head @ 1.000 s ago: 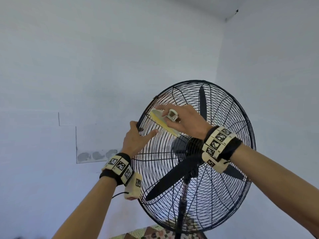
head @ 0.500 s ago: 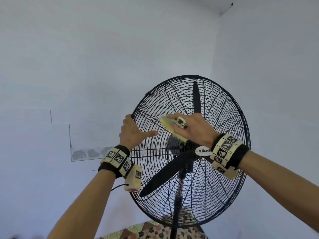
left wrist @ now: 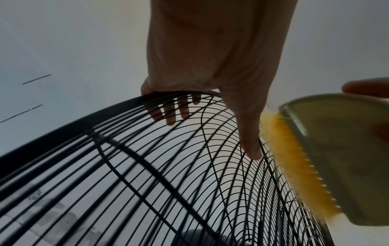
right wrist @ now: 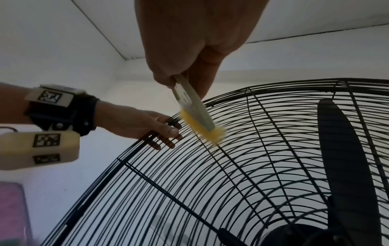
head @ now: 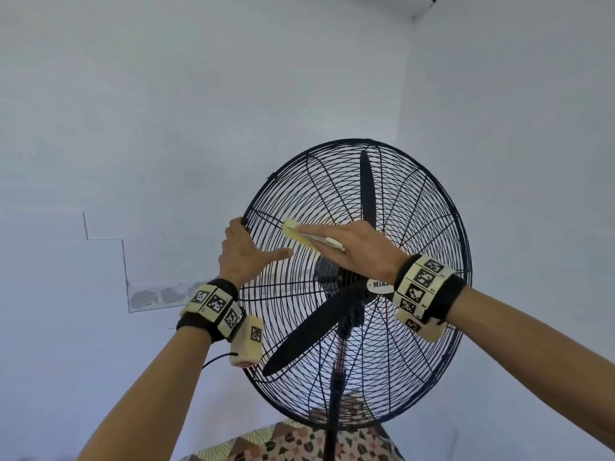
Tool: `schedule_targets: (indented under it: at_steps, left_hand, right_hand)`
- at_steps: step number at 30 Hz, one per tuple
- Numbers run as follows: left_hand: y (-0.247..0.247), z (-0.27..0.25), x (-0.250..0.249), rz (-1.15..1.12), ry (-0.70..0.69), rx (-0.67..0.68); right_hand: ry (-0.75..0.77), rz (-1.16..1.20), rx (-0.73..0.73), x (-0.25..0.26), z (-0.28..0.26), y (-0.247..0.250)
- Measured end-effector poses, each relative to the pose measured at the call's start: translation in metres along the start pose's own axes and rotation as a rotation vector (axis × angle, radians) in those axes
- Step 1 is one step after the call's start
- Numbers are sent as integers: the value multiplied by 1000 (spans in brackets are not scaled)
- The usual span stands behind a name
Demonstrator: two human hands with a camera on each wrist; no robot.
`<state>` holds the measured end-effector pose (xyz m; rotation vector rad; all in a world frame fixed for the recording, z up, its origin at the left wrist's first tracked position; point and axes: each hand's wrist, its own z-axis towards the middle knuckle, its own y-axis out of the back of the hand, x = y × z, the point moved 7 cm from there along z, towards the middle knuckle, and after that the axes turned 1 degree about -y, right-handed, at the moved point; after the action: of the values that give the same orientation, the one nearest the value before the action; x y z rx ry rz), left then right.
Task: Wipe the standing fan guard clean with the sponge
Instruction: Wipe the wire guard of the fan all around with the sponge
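The black wire fan guard (head: 416, 207) stands upright in front of me on its pole. My left hand (head: 246, 251) grips the guard's left rim, fingers (left wrist: 168, 114) curled behind the wires, thumb lying across the front. My right hand (head: 356, 247) holds a yellow sponge (head: 299, 235) by its pale backing and presses it on the guard's upper-left wires, just right of the left thumb. In the right wrist view the sponge (right wrist: 202, 129) sits on a radial wire of the guard (right wrist: 252, 166), close to the left hand (right wrist: 143, 124). The left wrist view shows the sponge (left wrist: 294, 159) beside the thumb.
Black blades (head: 367, 194) and a labelled hub (head: 379, 284) sit behind the guard. The pole (head: 336, 394) runs down to a patterned floor (head: 299, 444). White walls meet in a corner behind the fan. A pink object (right wrist: 12, 208) lies low at the left.
The right hand slid the sponge in toward the hub, then back out toward the left rim. The left hand stayed on the rim. My view tilted, so the fan sits lower in the picture.
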<state>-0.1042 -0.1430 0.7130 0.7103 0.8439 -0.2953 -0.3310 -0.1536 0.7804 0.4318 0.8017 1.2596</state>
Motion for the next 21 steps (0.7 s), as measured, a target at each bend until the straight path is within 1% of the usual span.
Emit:
schedule_targets:
  at_steps: [2,5,7,8,10,12,13,15,18,21]
  left_hand:
    - [1,-1,1,1,4,-5]
    - [4,-1,6,-5,14,-12]
    - [3,-5,6,24,18,-28]
    - [1,-8,5,66,22,-35]
    - [-9,-16,-1,169,3,-57]
    - [-16,-24,-6,234,-18,-103]
    - [-19,-25,-7,244,-22,-127]
    - [-20,-24,-7,252,-12,-143]
    - [-18,-19,-5,273,6,-139]
    - [-19,-18,-3,289,12,-138]
  right_hand:
    - [11,-12,27,-2,-2,-7]
    - [-107,-41,120,-22,-17,-14]
    - [-141,-95,188,-28,-31,-15]
    - [-136,-96,181,-28,-35,-14]
    - [-118,-71,112,-24,-38,-9]
    - [-52,-61,25,-16,-34,-8]
    - [-31,-62,9,-14,-33,-10]
    - [-62,-59,24,-18,-38,-14]
    - [-208,-80,92,-37,-55,-12]
    - [-250,-98,133,-47,-65,-10]
